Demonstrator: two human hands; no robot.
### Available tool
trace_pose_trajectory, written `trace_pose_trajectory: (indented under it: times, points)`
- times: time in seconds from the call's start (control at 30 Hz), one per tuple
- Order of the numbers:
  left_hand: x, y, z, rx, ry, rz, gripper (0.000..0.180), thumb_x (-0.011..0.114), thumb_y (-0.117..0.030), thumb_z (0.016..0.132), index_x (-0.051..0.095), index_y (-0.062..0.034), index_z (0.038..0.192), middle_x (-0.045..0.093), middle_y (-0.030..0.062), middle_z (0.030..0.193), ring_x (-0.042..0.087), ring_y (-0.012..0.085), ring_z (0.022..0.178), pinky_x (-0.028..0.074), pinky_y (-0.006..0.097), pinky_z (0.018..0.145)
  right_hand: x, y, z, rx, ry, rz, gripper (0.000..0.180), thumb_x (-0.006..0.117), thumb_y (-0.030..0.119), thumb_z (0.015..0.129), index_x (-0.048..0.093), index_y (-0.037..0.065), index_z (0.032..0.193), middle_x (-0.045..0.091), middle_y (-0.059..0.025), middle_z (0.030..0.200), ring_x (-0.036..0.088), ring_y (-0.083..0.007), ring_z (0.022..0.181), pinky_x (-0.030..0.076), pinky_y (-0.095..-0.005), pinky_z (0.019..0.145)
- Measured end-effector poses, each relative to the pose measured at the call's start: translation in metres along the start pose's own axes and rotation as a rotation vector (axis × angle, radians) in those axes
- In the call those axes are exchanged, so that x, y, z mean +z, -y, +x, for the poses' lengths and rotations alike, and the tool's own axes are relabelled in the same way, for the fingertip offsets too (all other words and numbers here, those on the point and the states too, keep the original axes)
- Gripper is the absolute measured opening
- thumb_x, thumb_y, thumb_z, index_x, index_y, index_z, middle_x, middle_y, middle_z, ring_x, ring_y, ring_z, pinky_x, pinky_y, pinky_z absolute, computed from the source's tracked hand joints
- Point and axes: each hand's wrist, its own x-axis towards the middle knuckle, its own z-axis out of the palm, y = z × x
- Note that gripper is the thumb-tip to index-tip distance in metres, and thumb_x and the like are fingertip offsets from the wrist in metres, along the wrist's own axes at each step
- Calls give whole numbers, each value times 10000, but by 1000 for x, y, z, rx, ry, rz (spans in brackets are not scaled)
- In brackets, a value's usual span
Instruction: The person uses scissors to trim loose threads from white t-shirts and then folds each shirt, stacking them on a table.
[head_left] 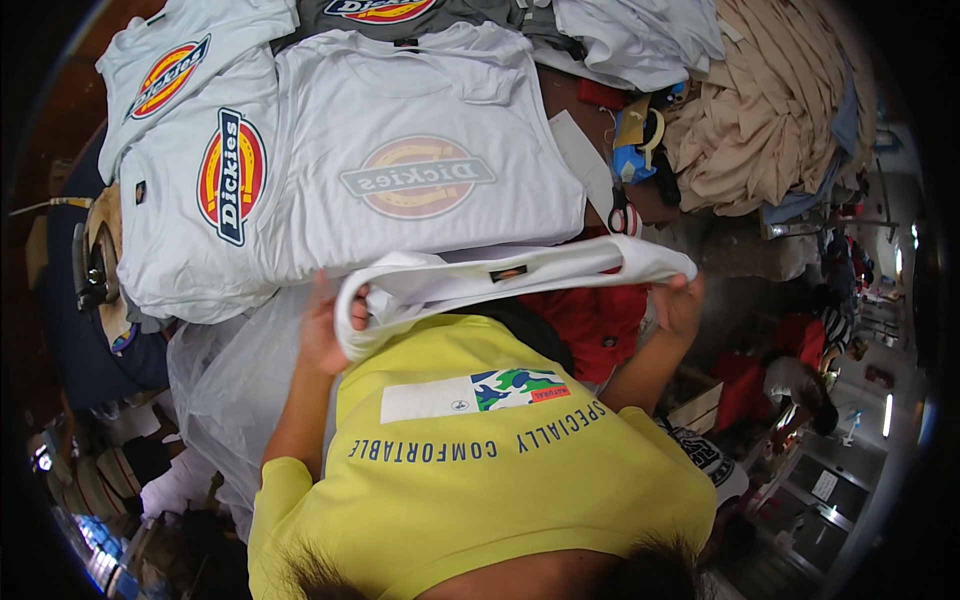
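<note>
A white T-shirt hangs gathered between my hands at the table's near edge, its collar with a small dark label facing up. My left hand is closed around one end of the shirt. At the other end my right hand pinches the cloth. Just beyond lies another white shirt spread flat, with a faded, mirrored logo showing through it. Left of that, more white shirts with red and yellow logos lie overlapping.
A beige cloth heap fills the far right. Scissors and a tape roll lie beside it. An iron stands at the left. Clear plastic sheeting hangs near my left arm, red cloth behind the shirt. Another person is at far right.
</note>
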Motion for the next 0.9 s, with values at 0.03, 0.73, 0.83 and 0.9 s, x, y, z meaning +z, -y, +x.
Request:
trace_pose_trajectory:
  times: [0.03, 0.73, 0.83, 0.9]
  points:
    - [13, -7, -11, 129, -102, 95, 601, 412, -505, 895, 526, 52, 1090, 627, 187, 852, 615, 256, 753, 530, 356, 653, -2, 5, -4, -33, -8, -22, 525, 686, 325, 776, 541, -102, 1046, 604, -154, 1029, 586, -252, 949, 441, -371, 864]
    - [77, -57, -77, 919, 7, 910, 445, 432, -320, 893, 472, 28, 1168, 561, 202, 1106, 574, 322, 981, 444, 465, 890, 9, -18, 78, -382, 755, 767, 538, 757, 380, 687, 552, -29, 971, 600, -173, 958, 614, -206, 863, 503, -391, 764]
    - [73, -100, -13, 839, -48, 664, 390, 448, -297, 915, 544, 48, 1070, 617, 185, 1001, 617, 268, 861, 485, 400, 845, -7, -63, 121, 110, 208, 455, 390, 637, 293, 817, 546, -5, 1051, 593, -116, 1023, 584, -265, 925, 487, -408, 803]
    - [58, -133, 46, 607, -245, 441, 406, 476, -346, 910, 572, 19, 1060, 635, 136, 987, 623, 215, 889, 485, 346, 860, 27, -98, 179, 350, 228, 214, 344, 595, 243, 854, 544, -35, 1051, 606, -113, 1017, 603, -229, 907, 500, -368, 799]
